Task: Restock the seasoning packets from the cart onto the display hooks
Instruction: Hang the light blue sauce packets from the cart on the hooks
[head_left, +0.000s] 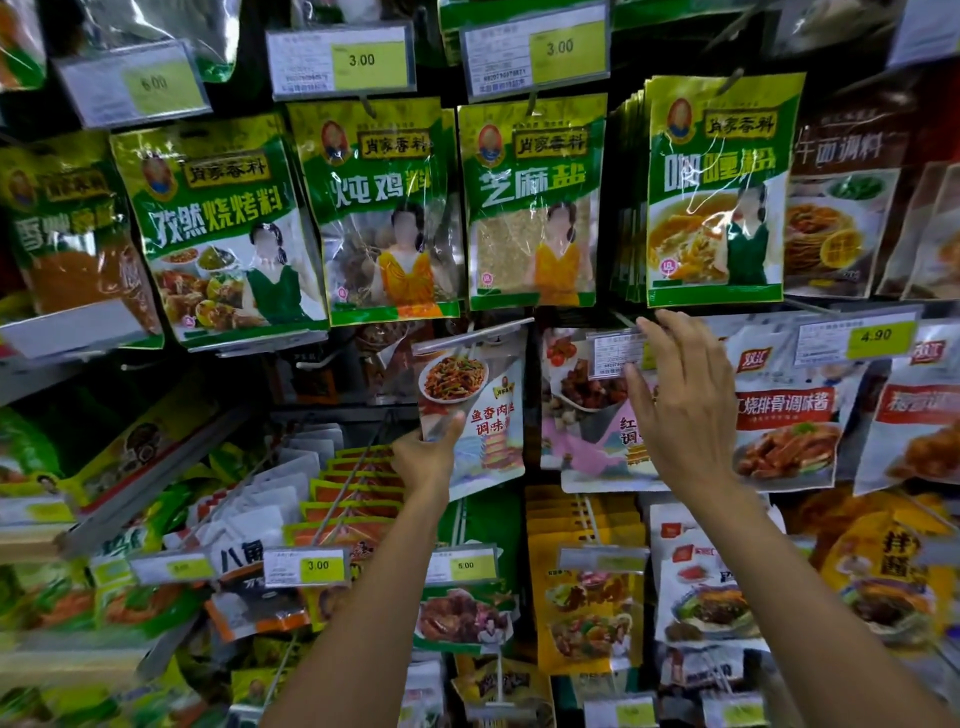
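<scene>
Against a wall of hanging seasoning packets, both hands are raised to the middle row of the display. The left hand (428, 452) grips the lower left corner of a white packet (478, 410) printed with a plate of shredded stir-fry and red characters; the thumb lies across the front and the fingers are tucked behind it. That packet tilts slightly, its top edge just under a clear plastic strip (472, 335) at the front of a hook. The right hand (680, 405) reaches to the next column, thumb and forefinger pinched on a small clear price tag holder (615, 353), which sits in front of a pink-and-white packet (592, 426) showing braised meat. The remaining fingers are extended upward, their tips close under the bottom edge of the green curry packet (719, 192) in the row above.

Across the top row hang four more green packets of the same brand, among them a sesame salt packet (532, 202) and a stewed chicken packet (379, 208), with yellow price tags (370, 61) reading 3.00 above them. To the right of the right hand hangs a white rib sauce packet (784, 415) under a tag (878, 338) marked 4.90. Below the arms, lower hooks carry orange, yellow and white packets with tags reading 3.00 and 5.00.
</scene>
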